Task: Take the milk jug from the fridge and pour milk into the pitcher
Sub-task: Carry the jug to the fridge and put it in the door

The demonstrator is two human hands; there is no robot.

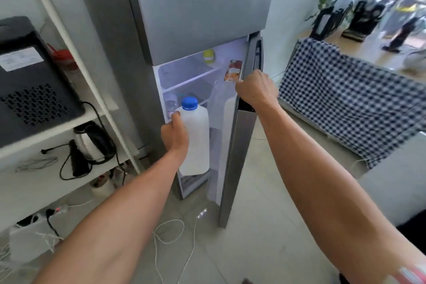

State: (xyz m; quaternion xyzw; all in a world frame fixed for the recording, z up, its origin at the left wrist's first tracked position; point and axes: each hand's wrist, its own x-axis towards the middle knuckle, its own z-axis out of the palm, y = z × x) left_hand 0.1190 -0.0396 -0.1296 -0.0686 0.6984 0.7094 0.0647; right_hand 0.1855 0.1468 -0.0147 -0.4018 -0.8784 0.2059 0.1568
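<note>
A white milk jug (198, 136) with a blue cap hangs upright in front of the open lower compartment of the grey fridge (198, 7). My left hand (175, 134) is closed on the jug's handle on its left side. My right hand (255, 90) grips the top edge of the open fridge door (239, 145), which stands edge-on to me. Inside the lit fridge are glass shelves, a yellow-lidded item (208, 55) at the back and an orange carton (232, 70) in the door. No pitcher is in view.
A white shelf unit on the left holds a black appliance (30, 76) and an electric kettle (92, 143). White cables (170, 235) and a power strip (57, 210) lie on the tiled floor. A counter with a blue checked cloth (350, 99) stands to the right. A person walks at the far right.
</note>
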